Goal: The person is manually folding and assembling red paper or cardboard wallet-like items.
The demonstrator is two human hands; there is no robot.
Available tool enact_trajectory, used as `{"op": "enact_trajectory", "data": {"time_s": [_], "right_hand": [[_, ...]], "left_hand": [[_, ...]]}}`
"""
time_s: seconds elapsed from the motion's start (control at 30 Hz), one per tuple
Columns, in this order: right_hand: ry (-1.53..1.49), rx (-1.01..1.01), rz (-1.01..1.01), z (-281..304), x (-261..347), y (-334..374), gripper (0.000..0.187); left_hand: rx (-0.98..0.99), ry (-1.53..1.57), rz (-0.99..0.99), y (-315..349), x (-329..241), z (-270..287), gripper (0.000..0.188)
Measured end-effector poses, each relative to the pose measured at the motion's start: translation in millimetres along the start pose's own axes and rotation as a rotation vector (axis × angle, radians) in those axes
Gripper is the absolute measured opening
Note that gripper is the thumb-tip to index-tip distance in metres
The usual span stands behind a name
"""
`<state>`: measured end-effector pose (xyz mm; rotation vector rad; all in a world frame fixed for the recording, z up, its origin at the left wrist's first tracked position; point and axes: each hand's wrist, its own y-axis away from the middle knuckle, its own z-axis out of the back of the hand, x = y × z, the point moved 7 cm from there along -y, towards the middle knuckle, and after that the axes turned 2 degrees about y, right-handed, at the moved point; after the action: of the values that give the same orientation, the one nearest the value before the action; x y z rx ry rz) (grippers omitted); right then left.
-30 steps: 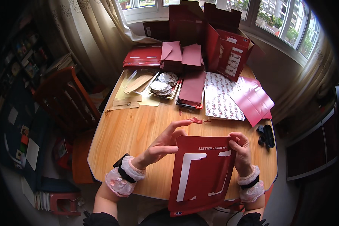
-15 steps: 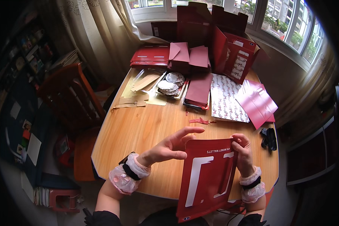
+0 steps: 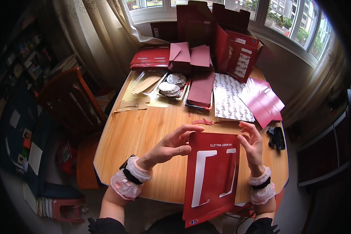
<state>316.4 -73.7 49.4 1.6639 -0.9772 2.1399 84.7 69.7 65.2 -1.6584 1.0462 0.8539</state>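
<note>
A flat red cardboard packaging sheet (image 3: 211, 179) stands tilted in front of me. It bears white bracket-shaped marks and an upside-down line of print along its top edge. At its upper left edge is my left hand (image 3: 169, 146), thumb against the side and fingers curved loosely beyond it. My right hand (image 3: 251, 146) bears on the upper right edge with its thumb, the other fingers raised and bent. Between the two hands the sheet is held by its sides. Its lower end reaches past the table edge toward my lap.
Behind the sheet, the wooden table (image 3: 144, 132) carries small red scraps (image 3: 202, 122), a patterned sheet (image 3: 232, 97), glossy pink-red sheets (image 3: 263, 101), dark red envelopes (image 3: 201, 89), round patterned pieces (image 3: 171, 85), stacked red sheets (image 3: 150, 56) and an open red box (image 3: 236, 50). Black items (image 3: 276, 137) lie right.
My right fingers have opened from their bent grip and now rise above the sheet's corner. The left thumb has come slightly closer to its edge. The sheet has turned a little more square to me.
</note>
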Motion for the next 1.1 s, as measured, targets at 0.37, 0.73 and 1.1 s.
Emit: {"op": "enact_trajectory", "data": {"time_s": [0.37,0.73,1.1], "right_hand": [[0.013,0.064,0.159,6,53,5,0.021],[-0.109,0.077,0.029,25,77,14,0.015],[0.4,0.61,0.28,-70,125,45,0.042]], "left_hand": [[-0.254,0.266,-0.238,9,-27,41,0.059],[-0.555,-0.127,-0.335,14,-52,38,0.048],[-0.368,-0.283,-0.028,0,-15,15,0.059]]}}
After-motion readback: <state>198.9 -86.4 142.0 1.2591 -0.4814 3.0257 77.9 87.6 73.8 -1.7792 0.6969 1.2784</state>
